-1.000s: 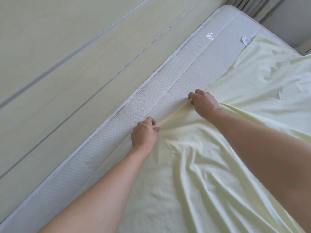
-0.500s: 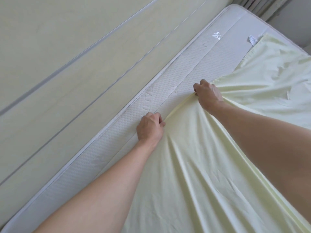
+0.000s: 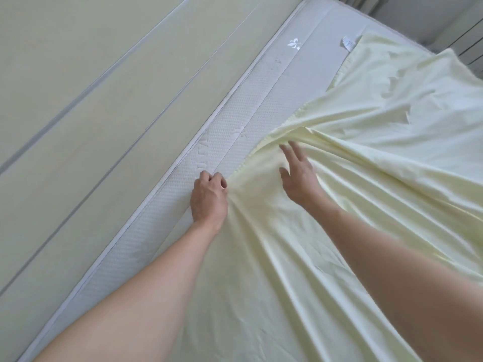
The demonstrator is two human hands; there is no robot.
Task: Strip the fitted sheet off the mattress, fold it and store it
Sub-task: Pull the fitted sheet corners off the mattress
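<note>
The fitted sheet (image 3: 326, 231), pale yellow, lay across the right part of the mattress (image 3: 264, 105), already pulled off the long edge nearest the wall. Its free hem ran on a slant from the far end toward me, leaving a bare strip of white, dimpled mattress cover uncovered beside it. The cloth was gathered into long folds that fanned out from one point near the hem.

I saw the left hand (image 3: 207, 198) clenched at that point, fingers curled tight on a bunch of the sheet's edge, knuckles resting over the bare mattress strip. The right hand (image 3: 298, 178) was just beside it, further onto the sheet, fingers spread and stretched forward, holding nothing; its fingertips (image 3: 286, 150) lay at a raised ridge of cloth, though I could not tell whether the palm pressed on the fabric or hung just over it. Both forearms reached in from the lower edge of my view, the right one crossing over the sheet.

Farther off, a small white tag (image 3: 347, 43) stuck out at the sheet's far corner, and a white embroidered mark (image 3: 294, 43) sat on the bare mattress near it. To the left a pale panelled wall (image 3: 91, 100) ran alongside the mattress.
</note>
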